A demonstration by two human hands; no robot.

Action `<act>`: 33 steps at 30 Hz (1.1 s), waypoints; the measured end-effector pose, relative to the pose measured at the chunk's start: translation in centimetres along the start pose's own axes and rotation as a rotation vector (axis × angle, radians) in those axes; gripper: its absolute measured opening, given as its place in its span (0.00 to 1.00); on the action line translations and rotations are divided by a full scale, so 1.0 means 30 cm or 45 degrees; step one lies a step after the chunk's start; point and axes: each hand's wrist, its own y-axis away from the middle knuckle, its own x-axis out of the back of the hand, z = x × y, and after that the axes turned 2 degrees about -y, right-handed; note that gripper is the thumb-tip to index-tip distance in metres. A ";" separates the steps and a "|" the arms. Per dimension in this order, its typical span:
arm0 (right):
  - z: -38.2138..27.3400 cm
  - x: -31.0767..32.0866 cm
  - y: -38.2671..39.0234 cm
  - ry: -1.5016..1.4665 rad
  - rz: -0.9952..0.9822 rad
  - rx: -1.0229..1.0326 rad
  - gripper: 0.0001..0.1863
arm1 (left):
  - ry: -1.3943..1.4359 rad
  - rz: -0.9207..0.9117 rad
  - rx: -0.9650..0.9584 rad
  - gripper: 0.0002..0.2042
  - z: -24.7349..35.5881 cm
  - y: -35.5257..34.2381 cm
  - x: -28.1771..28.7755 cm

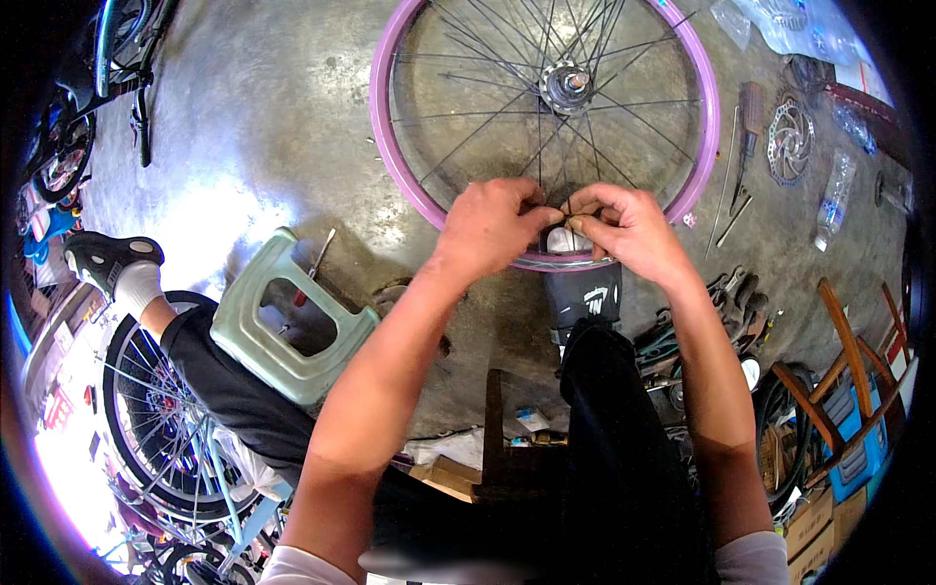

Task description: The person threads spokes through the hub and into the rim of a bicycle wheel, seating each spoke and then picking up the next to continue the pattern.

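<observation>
A bicycle wheel with a purple rim (382, 102), black spokes (483, 144) and a metal hub (565, 88) is before me, its near edge by my shoe (582, 297). My left hand (495, 226) and my right hand (629, 229) meet just inside the near part of the rim. Thumbs and fingers of both are pinched together on a thin dark spoke, tip to tip. The fingers cover its end, so I cannot see exactly how it sits at the rim.
A pale green plastic stool (288, 322) stands at left, with a screwdriver (317, 263) beside it. On the right lie a brake disc (790, 141), another screwdriver (749, 127), a plastic bottle (834, 200) and several hand tools (736, 302). Bicycles (161, 409) crowd the left side.
</observation>
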 end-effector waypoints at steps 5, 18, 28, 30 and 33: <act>-0.005 0.000 -0.001 0.027 0.003 -0.004 0.08 | -0.038 -0.234 0.147 0.10 -0.035 -0.001 0.086; -0.004 0.004 0.002 0.030 0.013 0.001 0.09 | -0.297 -0.285 0.091 0.12 -0.024 -0.029 0.147; 0.000 0.087 0.042 0.120 0.062 0.021 0.09 | -0.214 -0.302 -0.080 0.11 0.011 -0.025 0.017; -0.007 0.116 0.045 0.225 0.051 0.070 0.09 | -0.175 -0.314 -0.007 0.11 0.047 -0.026 -0.017; -0.035 0.148 0.046 0.331 0.049 0.071 0.10 | -0.168 -0.269 0.030 0.10 0.065 -0.032 -0.061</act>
